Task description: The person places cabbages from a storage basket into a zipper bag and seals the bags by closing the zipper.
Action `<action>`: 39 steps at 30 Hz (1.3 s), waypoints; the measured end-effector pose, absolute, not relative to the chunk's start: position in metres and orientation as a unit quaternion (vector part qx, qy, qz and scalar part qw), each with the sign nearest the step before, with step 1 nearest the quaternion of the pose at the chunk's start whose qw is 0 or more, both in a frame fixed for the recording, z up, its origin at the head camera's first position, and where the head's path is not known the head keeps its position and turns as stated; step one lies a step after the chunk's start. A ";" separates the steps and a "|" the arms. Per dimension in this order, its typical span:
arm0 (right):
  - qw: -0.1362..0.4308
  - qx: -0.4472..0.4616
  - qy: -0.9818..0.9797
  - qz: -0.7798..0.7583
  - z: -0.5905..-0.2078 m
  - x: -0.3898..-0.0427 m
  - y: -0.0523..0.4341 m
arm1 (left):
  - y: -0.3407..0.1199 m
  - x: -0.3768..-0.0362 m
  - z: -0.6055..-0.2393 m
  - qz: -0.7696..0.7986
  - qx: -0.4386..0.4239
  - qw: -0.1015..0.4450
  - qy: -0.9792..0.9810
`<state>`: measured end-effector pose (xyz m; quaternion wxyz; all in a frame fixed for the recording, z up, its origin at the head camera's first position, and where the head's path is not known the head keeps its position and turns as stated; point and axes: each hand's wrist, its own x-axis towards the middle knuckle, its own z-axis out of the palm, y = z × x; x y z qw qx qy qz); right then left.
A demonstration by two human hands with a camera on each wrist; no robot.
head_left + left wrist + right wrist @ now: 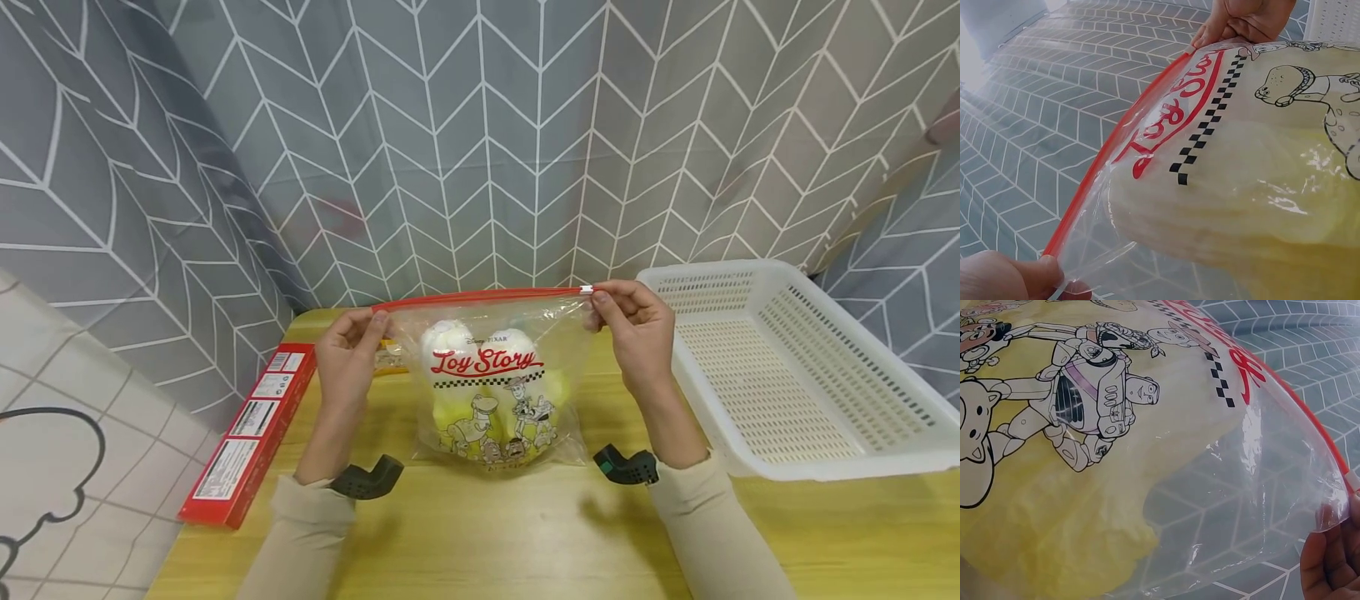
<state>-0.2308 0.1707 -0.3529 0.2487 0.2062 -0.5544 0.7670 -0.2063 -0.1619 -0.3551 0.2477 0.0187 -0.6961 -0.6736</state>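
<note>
A clear plastic slider zip bag (558, 392) with a red "Toy Story" print and line-drawn characters hangs upright between my hands. Along its top runs a red zip strip (480, 295), with a white slider (587, 290) at the right end. Inside are rounded white and yellow things (446, 337); their kind is hard to tell through the plastic. My left hand (347, 354) pinches the upper left corner, thumb in front. At the upper right corner, beside the slider, my right hand (636, 325) pinches the bag. The left wrist view shows the red strip (1094, 175) stretched taut.
To the right stands a white perforated plastic basket (847, 477). A long red box (255, 425) with white labels lies at the table's left edge. Behind the bag, a small yellow-edged packet (390, 358) lies partly hidden on the wooden table (510, 533). A grey patterned curtain (487, 150) hangs behind.
</note>
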 end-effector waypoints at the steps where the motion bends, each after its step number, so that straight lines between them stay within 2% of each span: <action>1: 0.248 0.209 -0.551 0.769 -0.353 -0.231 0.171 | -0.162 -0.206 -0.355 -0.672 0.018 0.247 -0.698; 16: 0.252 0.229 -0.544 0.767 -0.351 -0.230 0.169 | -0.156 -0.208 -0.360 -0.655 0.037 0.265 -0.706; 21: 0.261 0.238 -0.543 0.762 -0.350 -0.230 0.167 | -0.152 -0.206 -0.360 -0.601 0.022 0.306 -0.738; 26: 0.268 0.242 -0.546 0.756 -0.347 -0.231 0.167 | -0.138 -0.205 -0.354 -0.522 -0.049 0.391 -0.756; 29: 0.268 0.241 -0.551 0.752 -0.346 -0.232 0.167 | -0.122 -0.206 -0.347 -0.484 -0.102 0.420 -0.761; 33: 0.263 0.238 -0.551 0.755 -0.348 -0.231 0.168 | -0.094 -0.206 -0.339 -0.433 -0.163 0.424 -0.778; 39: 0.262 0.228 -0.555 0.756 -0.350 -0.229 0.169 | -0.054 -0.214 -0.323 -0.347 -0.242 0.394 -0.816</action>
